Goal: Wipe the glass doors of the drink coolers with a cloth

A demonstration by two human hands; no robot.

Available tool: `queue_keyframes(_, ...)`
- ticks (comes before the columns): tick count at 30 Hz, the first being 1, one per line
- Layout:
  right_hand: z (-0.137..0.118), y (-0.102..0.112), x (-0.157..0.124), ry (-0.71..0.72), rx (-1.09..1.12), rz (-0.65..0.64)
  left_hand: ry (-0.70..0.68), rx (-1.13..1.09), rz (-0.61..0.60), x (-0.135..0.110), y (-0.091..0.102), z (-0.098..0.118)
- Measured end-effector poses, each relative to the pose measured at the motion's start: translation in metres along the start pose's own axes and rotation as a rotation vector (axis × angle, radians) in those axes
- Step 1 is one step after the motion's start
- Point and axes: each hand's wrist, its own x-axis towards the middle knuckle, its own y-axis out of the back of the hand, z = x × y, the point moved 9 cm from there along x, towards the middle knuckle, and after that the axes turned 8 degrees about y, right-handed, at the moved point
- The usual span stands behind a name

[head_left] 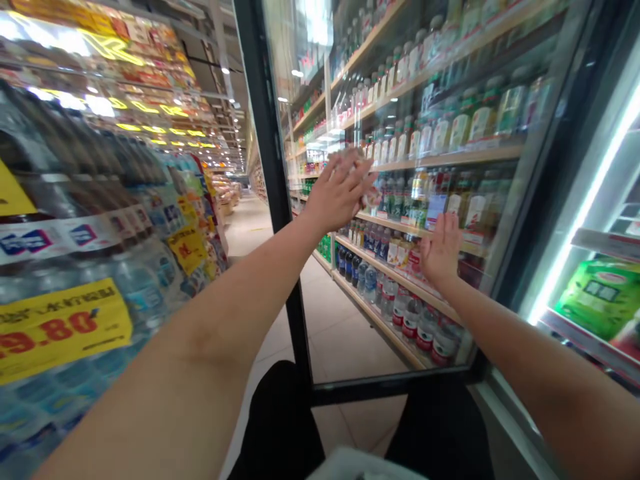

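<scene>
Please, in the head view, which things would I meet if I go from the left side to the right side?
Large yellow price sign → black left door edge → left hand → right hand → green package.

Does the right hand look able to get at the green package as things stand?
Probably yes: the right hand is up at the glass door, but nothing visible covers the green package on the shelf.
</scene>
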Motion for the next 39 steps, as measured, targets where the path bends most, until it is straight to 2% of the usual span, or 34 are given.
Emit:
queue_keyframes(2,-0.001,0.003,-0.001,0.011,0.022,0.019,0.107,-0.015,0.072,0.005,0.006,-0.010)
queue_keyframes(3,-0.001,0.005,-0.001,0.016,0.037,0.032,0.093,-0.014,0.064,0.006,0.004,-0.007)
queue_keyframes(7,-0.007,0.024,0.012,0.041,0.119,0.131,-0.189,0.034,-0.083,0.004,-0.018,0.029)
queue_keyframes(10,-0.032,0.049,0.044,0.128,0.194,0.205,-0.226,0.115,-0.090,0.011,-0.013,0.041)
queue_keyframes(14,-0.102,0.080,0.104,0.407,0.297,0.221,-0.066,0.276,-0.042,0.033,0.007,0.036)
queue_keyframes(17,-0.145,0.071,0.141,0.530,0.281,0.055,0.190,0.363,0.060,0.040,0.021,0.014)
queue_keyframes(19,-0.158,0.059,0.153,0.567,0.222,-0.019,0.312,0.339,0.089,0.034,0.022,-0.002)
queue_keyframes(22,-0.156,0.049,0.155,0.548,0.131,-0.019,0.299,0.216,0.077,0.020,0.013,-0.014)
queue_keyframes(27,-0.141,0.048,0.159,0.479,0.062,-0.028,0.235,0.092,0.100,0.004,0.004,-0.022)
queue_keyframes(33,-0.139,0.043,0.173,0.309,0.152,-0.054,0.246,0.158,0.084,0.003,0.000,-0.018)
queue_keyframes(36,-0.144,0.034,0.175,0.324,0.123,-0.108,0.285,0.227,0.063,0.003,0.001,-0.020)
queue_keyframes(39,-0.131,0.025,0.187,0.279,0.077,-0.143,0.254,0.239,0.016,0.003,0.000,-0.021)
